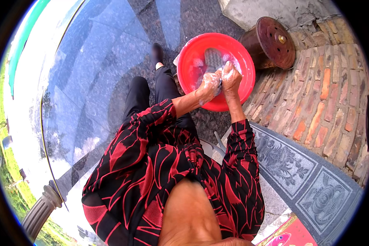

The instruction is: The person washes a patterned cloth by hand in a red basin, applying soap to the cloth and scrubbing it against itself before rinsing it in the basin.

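Note:
Soapy water and patches of suds lie in a red plastic basin [184, 73] in front of me. Lather covers my left hand [209, 85], which is closed over the near part of the basin. Right beside it, my right hand [231, 77] is also clenched, with suds on the thumb and knuckles. Both fists meet around a small dark wet item [218, 89], perhaps cloth, mostly hidden by the fingers. A grey ribbed object [213, 58] rests in the water beyond my hands; its lower end is out of sight behind them.
A brown metal bin with a perforated round lid [272, 43] stands close to the basin's right. Beyond it runs a brick wall [319, 101], with carved grey stone panels [283, 160] nearer me. Dark polished stone flooring [89, 70] spreads leftward. A fluted baluster [43, 209] is at lower left.

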`<state>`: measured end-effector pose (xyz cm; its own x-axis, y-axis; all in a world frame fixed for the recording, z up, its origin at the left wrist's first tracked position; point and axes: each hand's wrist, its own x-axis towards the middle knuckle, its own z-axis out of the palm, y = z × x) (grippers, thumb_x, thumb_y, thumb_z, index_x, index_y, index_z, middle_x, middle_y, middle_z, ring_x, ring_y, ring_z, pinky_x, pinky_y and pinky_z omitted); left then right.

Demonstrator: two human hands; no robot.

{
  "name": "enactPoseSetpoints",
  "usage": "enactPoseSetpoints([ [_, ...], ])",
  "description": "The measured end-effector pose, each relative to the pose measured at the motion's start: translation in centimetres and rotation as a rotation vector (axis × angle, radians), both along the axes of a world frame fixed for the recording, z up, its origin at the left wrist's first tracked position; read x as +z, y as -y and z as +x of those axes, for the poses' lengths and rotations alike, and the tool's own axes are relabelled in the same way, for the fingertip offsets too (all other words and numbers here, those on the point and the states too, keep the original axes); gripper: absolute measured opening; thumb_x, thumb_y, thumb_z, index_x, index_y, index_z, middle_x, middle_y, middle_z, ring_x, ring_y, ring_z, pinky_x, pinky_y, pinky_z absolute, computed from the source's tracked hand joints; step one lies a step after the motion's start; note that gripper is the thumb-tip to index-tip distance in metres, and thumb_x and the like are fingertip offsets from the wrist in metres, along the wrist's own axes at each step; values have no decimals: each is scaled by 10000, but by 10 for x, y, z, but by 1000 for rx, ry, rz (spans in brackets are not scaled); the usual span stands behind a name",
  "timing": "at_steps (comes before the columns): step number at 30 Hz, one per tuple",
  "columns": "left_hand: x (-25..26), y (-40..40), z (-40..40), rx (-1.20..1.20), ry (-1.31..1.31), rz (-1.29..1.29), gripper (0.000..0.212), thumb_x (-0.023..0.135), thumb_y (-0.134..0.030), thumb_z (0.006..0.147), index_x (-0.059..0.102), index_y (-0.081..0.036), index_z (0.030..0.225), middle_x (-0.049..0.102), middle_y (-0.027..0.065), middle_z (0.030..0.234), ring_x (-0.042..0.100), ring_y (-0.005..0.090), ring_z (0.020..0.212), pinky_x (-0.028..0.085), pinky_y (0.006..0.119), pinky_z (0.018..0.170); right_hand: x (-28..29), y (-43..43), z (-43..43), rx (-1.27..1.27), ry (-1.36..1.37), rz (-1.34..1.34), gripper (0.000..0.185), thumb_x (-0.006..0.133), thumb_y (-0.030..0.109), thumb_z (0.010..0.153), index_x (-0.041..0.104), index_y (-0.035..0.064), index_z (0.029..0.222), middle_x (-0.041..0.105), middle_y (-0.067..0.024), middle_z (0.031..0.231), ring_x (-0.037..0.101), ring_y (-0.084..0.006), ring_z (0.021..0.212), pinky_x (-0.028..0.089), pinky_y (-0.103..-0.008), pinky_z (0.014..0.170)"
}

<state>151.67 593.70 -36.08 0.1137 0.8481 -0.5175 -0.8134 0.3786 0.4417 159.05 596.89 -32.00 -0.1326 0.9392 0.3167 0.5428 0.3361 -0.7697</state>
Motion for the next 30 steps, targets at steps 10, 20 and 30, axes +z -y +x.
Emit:
enactPoseSetpoints([
  [10,39,6,-2,-93,-218,-76,327,511,-340,908,505,-138,651,429,-37,517,397,106,419,309,271,374,-22,-5,14,-152,133,63,276,445,169,899,536,20,685,544,-188,582,526,-387,543,388,-445,466],
  [20,31,12,-40,-214,-12,268,174,602,-219,857,584,-48,830,613,34,728,588,114,635,481,252,576,0,-17,22,-131,-950,-493,421,386,361,942,469,70,648,450,-26,581,436,-130,538,368,-285,526],
  [30,-13,-27,-47,-75,103,185,126,586,-161,863,564,-44,820,556,14,712,546,116,618,471,262,564,26,31,-35,-30,-16,270,249,487,225,893,529,-8,814,543,-176,617,588,-302,653,446,-404,627],
])
